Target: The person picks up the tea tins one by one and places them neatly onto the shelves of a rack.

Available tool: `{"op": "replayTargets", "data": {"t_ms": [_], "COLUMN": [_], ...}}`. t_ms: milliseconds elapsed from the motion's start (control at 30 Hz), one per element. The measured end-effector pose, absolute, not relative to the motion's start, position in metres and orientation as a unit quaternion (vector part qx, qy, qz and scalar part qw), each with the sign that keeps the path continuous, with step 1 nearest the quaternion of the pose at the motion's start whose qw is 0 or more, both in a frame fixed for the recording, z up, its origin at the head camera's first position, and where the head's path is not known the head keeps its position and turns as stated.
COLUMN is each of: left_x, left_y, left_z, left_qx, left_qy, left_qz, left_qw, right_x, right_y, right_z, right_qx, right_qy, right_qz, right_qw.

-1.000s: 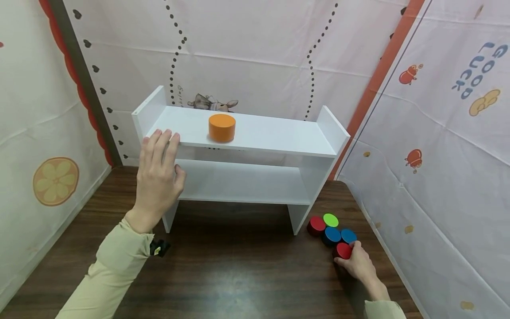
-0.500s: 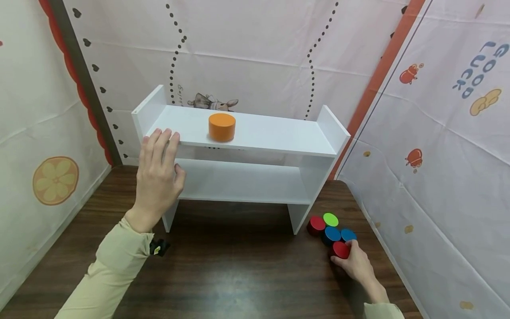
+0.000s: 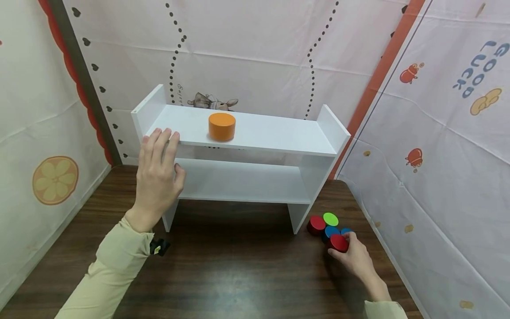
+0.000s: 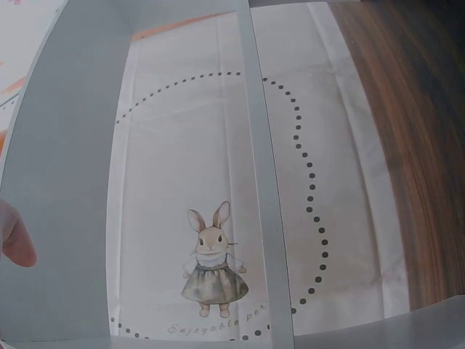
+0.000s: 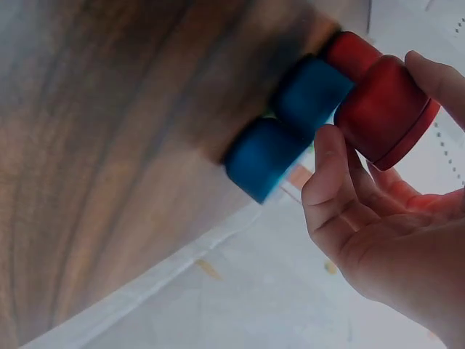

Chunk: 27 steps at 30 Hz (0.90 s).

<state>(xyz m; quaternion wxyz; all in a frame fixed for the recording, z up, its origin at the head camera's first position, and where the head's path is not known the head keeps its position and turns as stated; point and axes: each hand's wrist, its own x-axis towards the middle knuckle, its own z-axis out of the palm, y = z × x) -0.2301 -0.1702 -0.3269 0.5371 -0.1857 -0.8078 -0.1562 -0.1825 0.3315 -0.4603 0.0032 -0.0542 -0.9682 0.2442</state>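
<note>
My right hand [image 3: 356, 257] grips a red cylinder [image 3: 339, 243] between thumb and fingers at the right of the table. In the right wrist view the held red cylinder [image 5: 385, 113] shows a seam near one end and is raised off the tabletop. Just behind it stand a blue cylinder [image 3: 331, 232], a second blue one [image 3: 345, 231] partly hidden by my fingers, another red cylinder [image 3: 316, 225] and a green-topped one [image 3: 330, 219]. My left hand [image 3: 156, 186] lies with straight fingers against the front left edge of the white shelf [image 3: 275, 133]; its thumb [image 4: 18, 240] shows in the left wrist view.
An orange cylinder [image 3: 222, 127] stands on the shelf's top board, left of its middle. Below it runs a lower board [image 3: 239, 179] between two upright side panels. The dark wooden table [image 3: 223, 274] is bordered by printed cloth walls [image 3: 438, 212].
My right hand has lifted the red cylinder and moved it slightly left and away from me, so it now overlaps the blue ones. The left hand has stayed in place.
</note>
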Motion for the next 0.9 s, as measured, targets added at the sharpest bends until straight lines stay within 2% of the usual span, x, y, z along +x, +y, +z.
{"op": "replayTargets", "data": {"t_ms": [900], "left_x": [-0.230], "left_y": [-0.170], "left_z": [-0.327], "left_qx": [-0.186], "left_qy": [-0.810], "left_qz": [-0.152], "left_qw": [0.535], "right_x": [-0.183], "right_y": [0.306], "right_z": [-0.409], "right_qx": [0.017], "right_qy": [-0.962], "right_qz": [0.253], "right_qw": [0.097]}}
